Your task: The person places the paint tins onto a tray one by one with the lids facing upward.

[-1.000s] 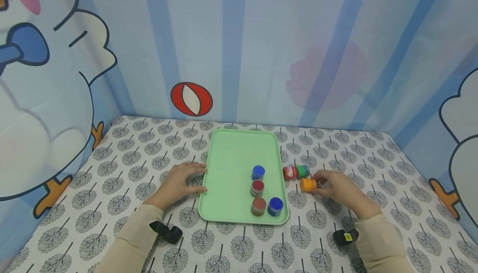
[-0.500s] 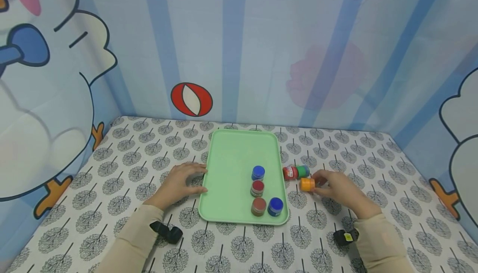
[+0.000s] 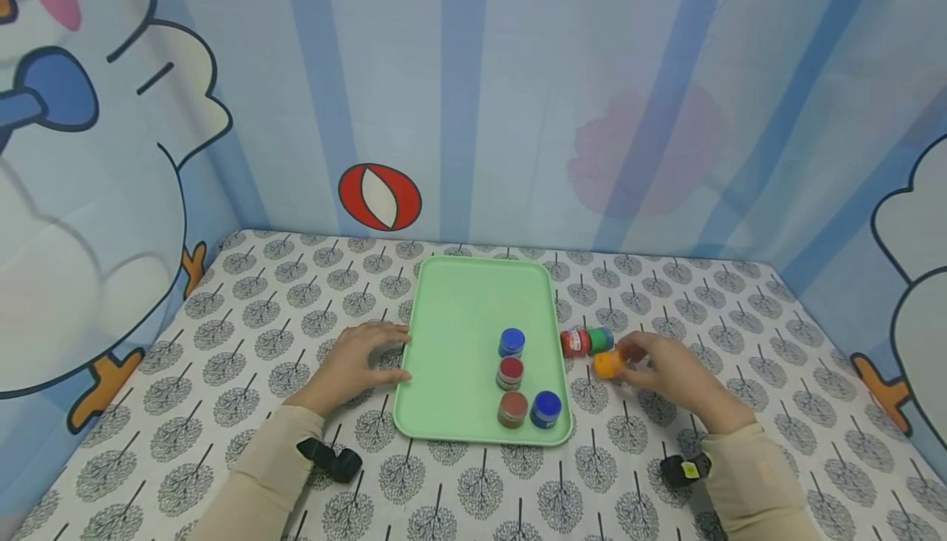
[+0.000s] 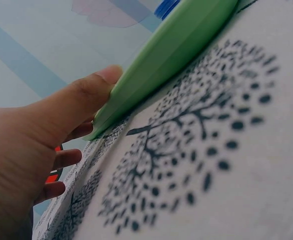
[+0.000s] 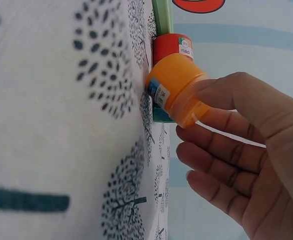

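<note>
My right hand pinches an orange paint jar between thumb and forefinger, right of the tray. The jar is tilted, its labelled end down close over the cloth; the other fingers are loosely bent below it. Just beyond, a red paint jar and a green one lie on their sides, end to end. At the left rim of the light green tray, my left hand rests with thumb and fingertips spread. Seen from the left wrist, its thumb touches the tray's outer edge.
On the tray's right side stand a light blue-lidded jar, a dark red-lidded jar, a brown-lidded jar and a dark blue-lidded jar. A tree-patterned cloth covers the table; a printed curtain hangs behind.
The orange jar has shifted slightly left and tilted in my right fingers, which have risen a little. My left hand, the tray and the other jars have stayed put.
</note>
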Demonstrator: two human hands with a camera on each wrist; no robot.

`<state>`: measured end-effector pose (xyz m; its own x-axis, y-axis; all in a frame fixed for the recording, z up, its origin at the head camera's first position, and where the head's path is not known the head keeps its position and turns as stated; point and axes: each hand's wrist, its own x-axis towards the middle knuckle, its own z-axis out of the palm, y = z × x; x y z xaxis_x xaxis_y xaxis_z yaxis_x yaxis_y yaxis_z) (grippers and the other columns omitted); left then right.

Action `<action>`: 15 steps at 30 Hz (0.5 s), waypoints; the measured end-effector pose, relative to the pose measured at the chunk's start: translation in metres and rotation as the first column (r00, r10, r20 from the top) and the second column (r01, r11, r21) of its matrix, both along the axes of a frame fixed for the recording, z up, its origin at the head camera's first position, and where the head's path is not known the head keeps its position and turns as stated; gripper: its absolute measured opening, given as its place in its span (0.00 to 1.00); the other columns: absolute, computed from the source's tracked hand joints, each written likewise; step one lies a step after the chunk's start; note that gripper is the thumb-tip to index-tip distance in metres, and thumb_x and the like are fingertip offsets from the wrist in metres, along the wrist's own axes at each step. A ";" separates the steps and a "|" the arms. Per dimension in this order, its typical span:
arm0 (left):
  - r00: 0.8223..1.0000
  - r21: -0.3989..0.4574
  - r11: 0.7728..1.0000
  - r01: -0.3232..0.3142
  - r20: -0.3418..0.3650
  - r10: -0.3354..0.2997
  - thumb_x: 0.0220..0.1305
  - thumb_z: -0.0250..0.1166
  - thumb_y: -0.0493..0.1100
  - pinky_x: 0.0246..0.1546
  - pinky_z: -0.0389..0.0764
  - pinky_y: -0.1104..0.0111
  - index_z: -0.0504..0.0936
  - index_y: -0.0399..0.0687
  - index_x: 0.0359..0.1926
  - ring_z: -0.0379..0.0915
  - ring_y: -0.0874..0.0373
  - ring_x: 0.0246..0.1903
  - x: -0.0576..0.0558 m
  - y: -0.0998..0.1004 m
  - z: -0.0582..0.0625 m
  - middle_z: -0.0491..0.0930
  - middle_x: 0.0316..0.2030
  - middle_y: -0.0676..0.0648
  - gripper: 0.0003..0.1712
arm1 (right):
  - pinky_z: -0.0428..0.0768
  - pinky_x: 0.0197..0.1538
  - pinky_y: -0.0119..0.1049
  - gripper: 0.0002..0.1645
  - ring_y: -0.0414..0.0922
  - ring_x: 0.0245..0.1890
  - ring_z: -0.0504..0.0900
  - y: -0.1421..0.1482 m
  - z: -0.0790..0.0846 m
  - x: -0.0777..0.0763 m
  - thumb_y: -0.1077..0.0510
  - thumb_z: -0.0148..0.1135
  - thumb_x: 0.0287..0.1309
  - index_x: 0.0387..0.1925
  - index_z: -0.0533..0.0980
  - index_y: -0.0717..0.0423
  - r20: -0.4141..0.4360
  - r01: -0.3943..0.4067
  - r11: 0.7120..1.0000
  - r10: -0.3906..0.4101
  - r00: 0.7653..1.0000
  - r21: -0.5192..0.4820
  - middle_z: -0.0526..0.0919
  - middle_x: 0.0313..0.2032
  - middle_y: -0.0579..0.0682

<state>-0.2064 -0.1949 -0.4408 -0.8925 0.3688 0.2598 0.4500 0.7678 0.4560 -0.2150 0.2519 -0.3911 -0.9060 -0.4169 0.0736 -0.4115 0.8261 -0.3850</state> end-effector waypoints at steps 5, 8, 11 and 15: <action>1.000 0.010 1.000 0.004 0.005 -0.004 0.48 0.73 0.57 0.65 0.63 0.44 0.80 0.51 0.56 0.67 0.45 0.64 -0.001 0.000 -0.001 0.76 0.61 0.48 0.34 | 0.83 0.46 0.48 0.17 0.49 0.41 0.81 -0.001 0.001 0.002 0.57 0.68 0.53 0.43 0.79 0.61 -0.028 0.007 1.000 -0.008 1.000 -0.028 0.84 0.38 0.52; 1.000 0.012 1.000 0.004 0.002 -0.004 0.48 0.73 0.57 0.65 0.63 0.43 0.80 0.52 0.56 0.67 0.45 0.64 -0.001 0.000 -0.001 0.76 0.61 0.48 0.34 | 0.83 0.45 0.48 0.17 0.49 0.41 0.81 -0.003 0.002 0.003 0.57 0.68 0.53 0.44 0.79 0.60 -0.042 0.004 0.999 -0.006 0.999 -0.051 0.83 0.39 0.53; 1.000 0.012 1.000 0.003 0.004 -0.004 0.48 0.73 0.57 0.65 0.63 0.43 0.80 0.52 0.56 0.67 0.45 0.64 -0.001 -0.001 -0.002 0.76 0.61 0.48 0.33 | 0.82 0.45 0.46 0.17 0.49 0.42 0.80 -0.005 0.003 0.003 0.57 0.69 0.53 0.44 0.79 0.59 -0.057 -0.002 0.998 -0.002 0.998 -0.066 0.83 0.39 0.53; 1.000 0.013 1.000 0.001 0.008 -0.001 0.48 0.73 0.57 0.65 0.63 0.42 0.80 0.52 0.56 0.67 0.45 0.64 -0.001 -0.001 -0.002 0.76 0.61 0.48 0.34 | 0.82 0.44 0.44 0.16 0.48 0.42 0.79 -0.009 0.004 0.004 0.57 0.68 0.53 0.44 0.80 0.59 -0.096 -0.011 0.998 0.005 0.995 -0.069 0.83 0.39 0.52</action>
<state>-0.2073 -0.1957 -0.4426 -0.8942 0.3664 0.2573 0.4471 0.7615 0.4694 -0.2111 0.2432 -0.3871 -0.8899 -0.4151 0.1890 -0.4558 0.7954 -0.3993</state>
